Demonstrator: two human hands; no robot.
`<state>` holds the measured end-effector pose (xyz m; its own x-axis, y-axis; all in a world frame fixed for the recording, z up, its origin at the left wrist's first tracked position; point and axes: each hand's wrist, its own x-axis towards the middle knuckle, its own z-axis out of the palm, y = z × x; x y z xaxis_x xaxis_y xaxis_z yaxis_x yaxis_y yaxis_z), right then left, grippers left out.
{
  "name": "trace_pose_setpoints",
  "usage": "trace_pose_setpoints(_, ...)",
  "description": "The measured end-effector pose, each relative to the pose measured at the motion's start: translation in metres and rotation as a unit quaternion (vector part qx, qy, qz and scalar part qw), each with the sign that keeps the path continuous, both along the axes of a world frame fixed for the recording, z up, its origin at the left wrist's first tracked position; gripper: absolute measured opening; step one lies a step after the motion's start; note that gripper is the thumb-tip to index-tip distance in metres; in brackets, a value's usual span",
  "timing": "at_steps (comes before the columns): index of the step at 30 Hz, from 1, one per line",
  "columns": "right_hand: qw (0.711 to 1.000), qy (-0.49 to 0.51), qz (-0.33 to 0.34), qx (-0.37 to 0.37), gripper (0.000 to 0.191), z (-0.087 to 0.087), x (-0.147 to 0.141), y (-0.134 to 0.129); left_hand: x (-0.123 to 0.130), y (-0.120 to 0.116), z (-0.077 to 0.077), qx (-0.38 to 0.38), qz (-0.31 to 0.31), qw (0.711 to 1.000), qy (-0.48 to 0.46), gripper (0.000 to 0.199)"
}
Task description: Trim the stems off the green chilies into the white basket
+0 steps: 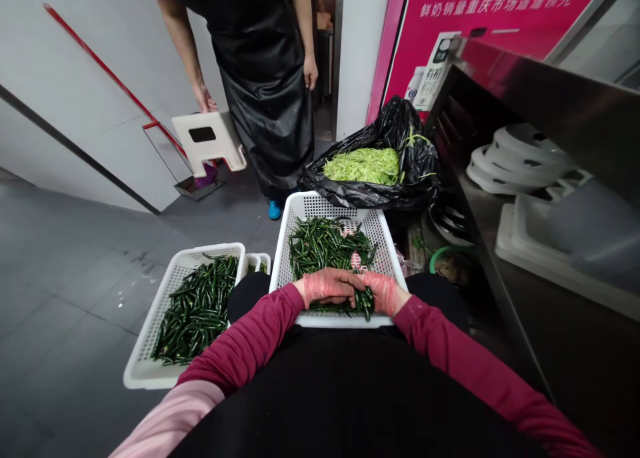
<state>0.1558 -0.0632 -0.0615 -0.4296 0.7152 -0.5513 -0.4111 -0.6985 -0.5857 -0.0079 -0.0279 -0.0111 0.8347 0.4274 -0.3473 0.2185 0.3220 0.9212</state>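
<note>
A white perforated basket (395,245) rests between my knees, holding dark green chili peppers (325,245). Both my hands wear thin pinkish gloves and meet over its near side. My right hand (381,291) is closed around a small bunch of green peppers (364,303). My left hand (330,287) lies over the peppers, its fingers bent and reaching to the bunch; what is under its palm is hidden. To the left, a second white basket (143,355) is heaped with similar peppers.
Beyond the basket, a black plastic bag (345,195) holds shredded light green vegetable (365,166). A person in a black apron (265,78) stands ahead, one hand holding a white folding stool (210,138). A metal shelf (480,211) with white lids and trays is on the right.
</note>
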Motion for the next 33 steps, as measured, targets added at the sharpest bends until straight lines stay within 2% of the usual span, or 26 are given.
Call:
trace_pose_setpoints(4,1.0,0.009,-0.001,0.029,0.023,0.006,-0.001,0.0,0.005,-0.008,0.012,0.135,0.023,0.991,0.014,0.046)
trace_pose_setpoints(7,0.999,0.013,-0.005,0.05,0.019,0.012,0.005,-0.001,0.009,-0.01,0.011,0.145,0.041,0.988,0.025,0.058)
trace_pose_setpoints(10,0.997,0.029,-0.053,0.051,0.015,0.01,0.012,0.003,0.008,-0.003,0.001,0.077,0.135,0.987,0.041,0.068)
trace_pose_setpoints(12,0.994,0.028,-0.104,0.029,0.012,0.005,0.018,0.006,0.002,0.005,-0.007,-0.019,0.211,0.977,0.025,0.067)
trace_pose_setpoints(13,0.993,0.016,-0.117,0.018,0.012,0.002,0.021,0.008,-0.002,0.01,-0.01,-0.074,0.229,0.971,0.005,0.063)
trace_pose_setpoints(16,0.995,-0.043,-0.093,0.017,0.016,-0.007,0.022,0.008,-0.009,0.016,-0.014,-0.182,0.206,0.959,-0.075,0.052)
trace_pose_setpoints(18,0.996,-0.065,-0.041,0.043,0.022,-0.009,0.017,0.005,-0.005,0.014,-0.014,-0.169,0.195,0.961,-0.095,0.047)
trace_pose_setpoints(21,0.995,-0.049,0.029,0.082,0.027,-0.006,0.007,0.003,0.01,0.007,-0.014,-0.049,0.226,0.973,-0.025,0.04)
trace_pose_setpoints(23,0.994,-0.048,0.047,0.092,0.027,-0.004,0.002,0.003,0.018,0.006,-0.017,0.098,0.226,0.966,0.078,0.038)
trace_pose_setpoints(24,0.993,-0.059,0.048,0.09,0.025,-0.003,0.001,0.004,0.02,0.008,-0.019,0.189,0.205,0.95,0.14,0.037)
trace_pose_setpoints(25,0.992,-0.076,0.046,0.088,0.024,-0.002,0.002,0.004,0.019,0.011,-0.021,0.28,0.175,0.922,0.204,0.034)
trace_pose_setpoints(27,0.991,-0.107,0.018,0.076,0.021,0.0,0.009,0.007,0.012,0.02,-0.026,0.417,0.118,0.843,0.318,0.029)
trace_pose_setpoints(29,0.991,-0.113,-0.042,0.051,0.018,0.003,0.022,0.009,0.001,0.031,-0.03,0.466,0.107,0.777,0.409,0.031)
trace_pose_setpoints(30,0.991,-0.101,-0.084,0.036,0.016,0.006,0.031,0.01,-0.003,0.036,-0.03,0.473,0.117,0.754,0.44,0.037)
trace_pose_setpoints(32,0.982,-0.067,-0.176,0.018,0.014,0.013,0.047,0.011,-0.006,0.043,-0.028,0.499,0.12,0.724,0.462,0.044)
trace_pose_setpoints(33,0.975,-0.052,-0.214,0.016,0.016,0.018,0.054,0.011,-0.002,0.045,-0.027,0.515,0.099,0.716,0.461,0.042)
